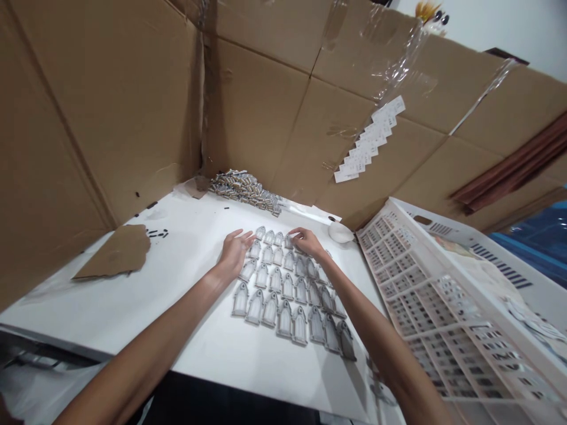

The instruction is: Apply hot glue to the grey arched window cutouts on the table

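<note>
While clear arched pieces [270, 310] lie in rows at the frame's centre, a heap of small metal parts [248, 192] above is left unarranged.
At the farthest row, the left hand [234, 251] is held loosely open; the right hand [309, 243] is narrowed over a piece, but whether anything is gripped cannot be told.

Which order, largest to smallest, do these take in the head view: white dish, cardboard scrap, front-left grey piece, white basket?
1. White basket
2. Cardboard scrap
3. White dish and front-left grey piece: too alike to rank
</note>
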Motion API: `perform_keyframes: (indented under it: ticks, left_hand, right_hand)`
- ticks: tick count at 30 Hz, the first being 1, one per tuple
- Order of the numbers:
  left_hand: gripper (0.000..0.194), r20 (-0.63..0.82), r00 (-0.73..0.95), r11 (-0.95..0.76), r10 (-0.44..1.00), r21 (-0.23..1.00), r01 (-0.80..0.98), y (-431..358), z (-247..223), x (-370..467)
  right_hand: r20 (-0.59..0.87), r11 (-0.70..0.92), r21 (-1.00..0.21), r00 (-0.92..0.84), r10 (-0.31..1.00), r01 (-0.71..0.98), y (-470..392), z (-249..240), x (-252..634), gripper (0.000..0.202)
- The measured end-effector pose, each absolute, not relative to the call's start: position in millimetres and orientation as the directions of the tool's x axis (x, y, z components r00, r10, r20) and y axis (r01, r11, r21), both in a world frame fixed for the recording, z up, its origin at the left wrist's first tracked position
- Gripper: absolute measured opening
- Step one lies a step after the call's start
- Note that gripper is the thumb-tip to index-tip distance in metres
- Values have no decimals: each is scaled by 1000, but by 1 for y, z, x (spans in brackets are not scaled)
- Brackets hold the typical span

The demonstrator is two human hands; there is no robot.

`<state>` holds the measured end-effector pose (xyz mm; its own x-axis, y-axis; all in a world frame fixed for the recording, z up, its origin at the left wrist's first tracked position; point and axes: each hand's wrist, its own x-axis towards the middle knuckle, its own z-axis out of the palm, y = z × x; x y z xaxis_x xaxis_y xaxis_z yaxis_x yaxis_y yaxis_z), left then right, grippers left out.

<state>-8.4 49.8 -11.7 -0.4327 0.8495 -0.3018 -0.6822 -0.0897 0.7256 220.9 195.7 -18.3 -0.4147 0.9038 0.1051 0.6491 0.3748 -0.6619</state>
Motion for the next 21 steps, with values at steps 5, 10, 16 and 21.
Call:
perform_keyframes:
  ticks: [5,10,16,21]
  left_hand:
    - [63,-302,-434,-99,849,716,-691,49,-11,-7]
    - [51,-292,-440,-113,850,714,-691,47,-10,-4]
    - [43,-275,-445,-119,852,726,-677,47,-13,-4]
    - [39,-273,-454,-118,848,738,-664,48,-15,-4]
  right_hand:
    - [75,354,-684,-421,904,638,198,-18,221,34]
    - [59,337,-713,-426,903,615,199,-19,223,36]
    - [56,330,-741,-436,898,585,200,-21,223,38]
    - [59,339,-747,-451,891,572,201,-20,223,37]
